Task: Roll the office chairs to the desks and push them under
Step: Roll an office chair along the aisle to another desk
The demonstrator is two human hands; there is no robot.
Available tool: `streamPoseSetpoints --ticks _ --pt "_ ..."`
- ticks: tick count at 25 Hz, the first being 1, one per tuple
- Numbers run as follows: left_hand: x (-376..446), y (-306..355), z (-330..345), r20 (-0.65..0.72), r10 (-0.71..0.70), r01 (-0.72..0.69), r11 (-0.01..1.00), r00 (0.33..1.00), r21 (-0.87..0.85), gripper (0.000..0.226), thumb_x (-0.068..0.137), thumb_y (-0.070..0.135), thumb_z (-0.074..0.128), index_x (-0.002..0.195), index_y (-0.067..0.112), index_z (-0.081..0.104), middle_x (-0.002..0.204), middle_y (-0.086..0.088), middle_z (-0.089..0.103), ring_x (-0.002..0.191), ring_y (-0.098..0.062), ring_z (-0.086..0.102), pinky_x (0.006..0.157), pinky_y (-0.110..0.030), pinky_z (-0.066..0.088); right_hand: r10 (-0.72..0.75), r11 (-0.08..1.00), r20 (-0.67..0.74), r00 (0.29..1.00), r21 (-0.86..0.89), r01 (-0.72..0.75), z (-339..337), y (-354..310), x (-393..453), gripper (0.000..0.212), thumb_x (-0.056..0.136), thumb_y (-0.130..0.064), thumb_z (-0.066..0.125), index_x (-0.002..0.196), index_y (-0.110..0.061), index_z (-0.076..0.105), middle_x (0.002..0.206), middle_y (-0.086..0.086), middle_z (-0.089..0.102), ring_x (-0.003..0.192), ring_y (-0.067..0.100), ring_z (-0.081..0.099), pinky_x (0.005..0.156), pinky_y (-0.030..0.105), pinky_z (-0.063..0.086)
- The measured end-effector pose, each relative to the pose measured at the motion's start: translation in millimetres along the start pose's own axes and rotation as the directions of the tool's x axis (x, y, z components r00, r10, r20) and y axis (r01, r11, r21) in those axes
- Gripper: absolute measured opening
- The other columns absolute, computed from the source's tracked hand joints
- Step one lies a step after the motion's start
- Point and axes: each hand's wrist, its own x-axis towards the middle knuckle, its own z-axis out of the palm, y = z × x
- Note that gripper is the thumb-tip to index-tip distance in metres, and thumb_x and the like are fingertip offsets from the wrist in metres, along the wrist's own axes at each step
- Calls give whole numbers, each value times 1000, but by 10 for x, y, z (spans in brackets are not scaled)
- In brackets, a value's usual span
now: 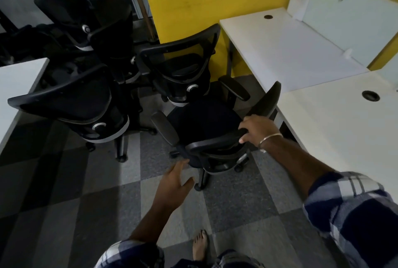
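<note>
Beside the desk: the nearest chair (206, 125) stood on the carpet, just left of the white desk (336, 121), not yet under it.
Right hand (257, 128): grasped the chair's top edge.
Left hand (174, 183): released, fingers spread near the chair's back.
Other chairs (81, 99): clustered further left.

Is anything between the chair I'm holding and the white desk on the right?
Nothing visible. The right hand grips the backrest of the nearest chair, which already stands right beside the near white desk, with only bare carpet between. The other chairs are clustered on its far and left sides, away from the desk.
</note>
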Motion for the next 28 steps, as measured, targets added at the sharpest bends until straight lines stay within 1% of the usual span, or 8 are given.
streamPoseSetpoints --ticks 3,5,7,10,12,14,18,28 --pt "181 89 -87 -58 31 -32 999 998 -24 70 93 26 73 155 28 39 152 8 44 136 -10 47 105 -24 40 -19 1000 -63 998 -8 18 151 -323 -132 43 82 -54 75 116 -26 72 108 -3 63 107 21 57 91 36 43" --pt "263 94 -146 -116 41 -41 999 992 5 77 91 22 76 157 25 37 158 3 35 142 -15 42 112 -32 43 -32 998 -113 993 -51 26 236 -636 -156 45 84 -58 71 115 -26 71 110 -3 63 109 21 56 91 36 38" --pt "326 62 -224 -118 60 -47 993 991 109 81 88 23 79 158 19 38 162 -3 33 149 -22 35 120 -44 39 -54 998 -132 990 -37 50 360 -947 -183 44 86 -60 67 113 -26 69 109 -4 62 108 21 56 90 37 37" --pt "475 33 -308 -13 130 -118 936 991 330 73 87 34 79 151 21 48 154 -1 46 148 -26 38 121 -51 34 -115 987 -103 988 101 125 433 -1081 -219 38 85 -57 69 110 -28 67 106 -8 58 108 19 55 89 36 39" --pt "584 35 -343 19 141 -134 878 990 460 58 88 38 74 143 28 55 142 4 55 142 -22 43 126 -48 24 -98 985 -22 995 141 100 374 -927 -262 49 77 -64 74 112 -31 65 107 -10 56 108 16 53 90 36 42" --pt "663 41 -353 26 154 -145 840 988 524 41 88 38 72 128 32 64 126 8 64 128 -19 53 125 -43 26 -57 998 78 995 6 56 368 -735 -327 69 70 -73 72 125 -33 61 118 -9 56 115 17 52 95 39 42" --pt "694 123 -226 43 144 -143 817 989 559 13 89 38 68 101 37 67 98 14 64 103 -13 59 104 -32 36 1 994 79 997 -109 8 542 -558 -526 77 72 -76 66 136 -34 58 124 -7 59 116 20 56 94 39 41" --pt "334 290 134 32 145 -137 810 989 571 18 88 34 67 105 37 69 100 14 66 104 -14 57 103 -33 34 1 991 15 1000 -131 1 657 -378 -1022 73 76 -74 64 138 -35 59 122 -9 63 111 19 62 94 37 42"
